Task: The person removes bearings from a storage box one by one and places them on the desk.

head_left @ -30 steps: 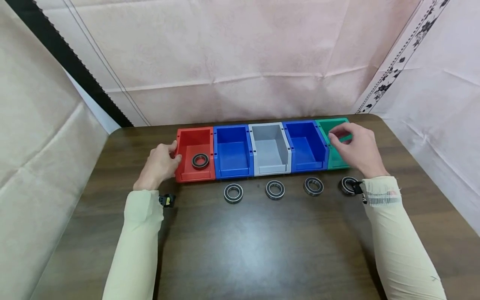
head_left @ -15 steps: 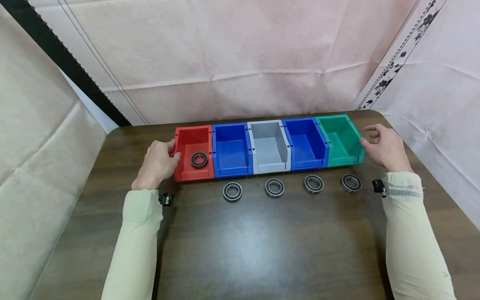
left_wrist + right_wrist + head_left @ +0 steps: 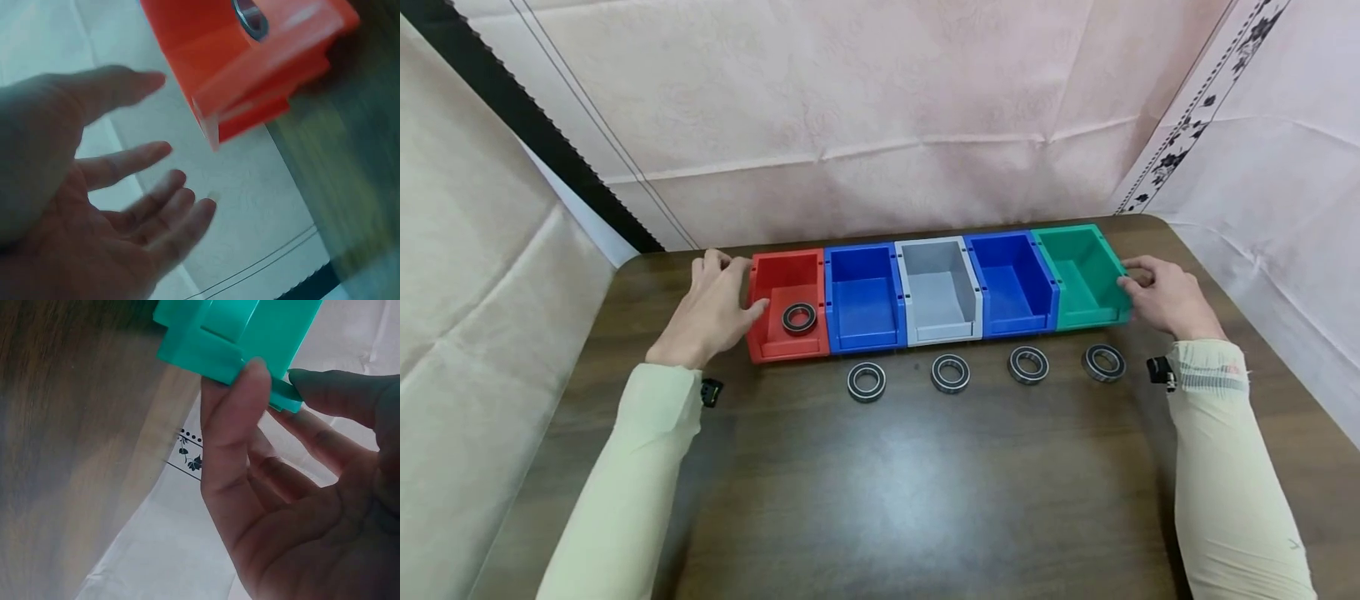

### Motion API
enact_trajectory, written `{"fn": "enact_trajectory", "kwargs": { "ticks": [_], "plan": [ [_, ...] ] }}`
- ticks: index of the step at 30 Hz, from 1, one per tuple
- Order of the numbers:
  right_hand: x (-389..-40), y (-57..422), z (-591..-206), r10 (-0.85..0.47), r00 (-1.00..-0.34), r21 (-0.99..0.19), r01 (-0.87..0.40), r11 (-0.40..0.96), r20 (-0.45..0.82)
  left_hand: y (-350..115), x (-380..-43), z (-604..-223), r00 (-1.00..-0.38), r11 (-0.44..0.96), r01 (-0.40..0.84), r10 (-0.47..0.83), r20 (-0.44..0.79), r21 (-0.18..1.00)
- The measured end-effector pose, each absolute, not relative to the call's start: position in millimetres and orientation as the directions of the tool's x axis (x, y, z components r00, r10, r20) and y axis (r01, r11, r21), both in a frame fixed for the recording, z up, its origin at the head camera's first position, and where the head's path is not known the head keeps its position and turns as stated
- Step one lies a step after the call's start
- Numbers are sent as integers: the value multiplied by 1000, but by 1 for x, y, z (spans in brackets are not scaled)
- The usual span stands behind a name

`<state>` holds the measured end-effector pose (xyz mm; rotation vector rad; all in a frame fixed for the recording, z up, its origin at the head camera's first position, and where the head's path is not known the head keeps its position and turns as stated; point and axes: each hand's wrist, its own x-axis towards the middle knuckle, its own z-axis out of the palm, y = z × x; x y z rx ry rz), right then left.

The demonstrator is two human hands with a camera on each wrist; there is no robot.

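At the left end of the row, my left hand [image 3: 707,308] is beside the red bin [image 3: 763,333], fingers spread. In the left wrist view the thumb and fingers [image 3: 169,231] stand apart from the bin's corner. A ball bearing [image 3: 799,318] lies inside the red bin. At the row's other end my right hand [image 3: 1172,296] pinches the outer side edge of the green bin [image 3: 1086,275]. The right wrist view shows thumb and index finger on either side of that green edge [image 3: 286,397].
Between the end bins stand a blue bin [image 3: 865,292], a grey bin [image 3: 940,287] and another blue bin [image 3: 1011,279]. Several bearings [image 3: 951,373] lie in a line on the wooden table [image 3: 910,500] before them. Cloth curtains [image 3: 850,100] hang behind and at the sides.
My right hand has moved right, from over the green bin to its outer edge, and pinches it. My left hand has let go of the red bin's side and spread its fingers.
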<state>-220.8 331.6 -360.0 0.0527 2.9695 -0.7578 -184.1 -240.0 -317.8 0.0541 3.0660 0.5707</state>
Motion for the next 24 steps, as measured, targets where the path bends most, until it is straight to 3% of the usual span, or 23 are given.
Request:
{"fn": "enact_trajectory", "kwargs": {
  "ticks": [11, 24],
  "plan": [
    [-218, 334, -356, 25, -992, -462, 81, 883, -126, -241, -197, -313, -964, 917, 211, 253, -82, 340],
    [-220, 330, -356, 34, -986, -486, 109, 867, -161, -226, -211, -313, -903, 903, 329, 387, -188, 277]
  ]
}}
